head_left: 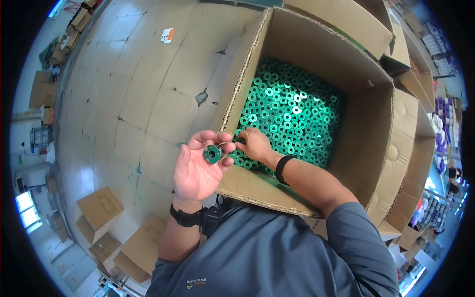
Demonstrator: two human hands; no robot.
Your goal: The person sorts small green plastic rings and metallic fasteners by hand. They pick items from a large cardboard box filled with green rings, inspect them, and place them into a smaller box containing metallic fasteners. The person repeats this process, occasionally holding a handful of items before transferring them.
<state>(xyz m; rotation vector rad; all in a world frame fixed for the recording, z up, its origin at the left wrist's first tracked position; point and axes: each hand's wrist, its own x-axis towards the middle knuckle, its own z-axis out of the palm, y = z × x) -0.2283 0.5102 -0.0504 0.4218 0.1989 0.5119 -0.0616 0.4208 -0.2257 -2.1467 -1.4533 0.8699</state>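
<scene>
My left hand [195, 171] is palm up just outside the left wall of a large cardboard box [368, 128]. Its curled fingers hold a green flanged piece [213, 154] with a round hole in the middle and small holes in its rim. Over the box's near left corner, my right hand [256, 144] has its fingers pinched together, close to the left fingertips. Something small and dark shows at that pinch, too hidden to name. Beneath it, a layer of many similar green ring-shaped pieces [287, 106] covers the bottom of the box.
More open cardboard boxes [401, 148] stand against the right side. Behind me at lower left are smaller cartons [101, 210]. An orange and white card [167, 35] lies on the tiled floor [133, 94], which has dark cracks and chipped spots.
</scene>
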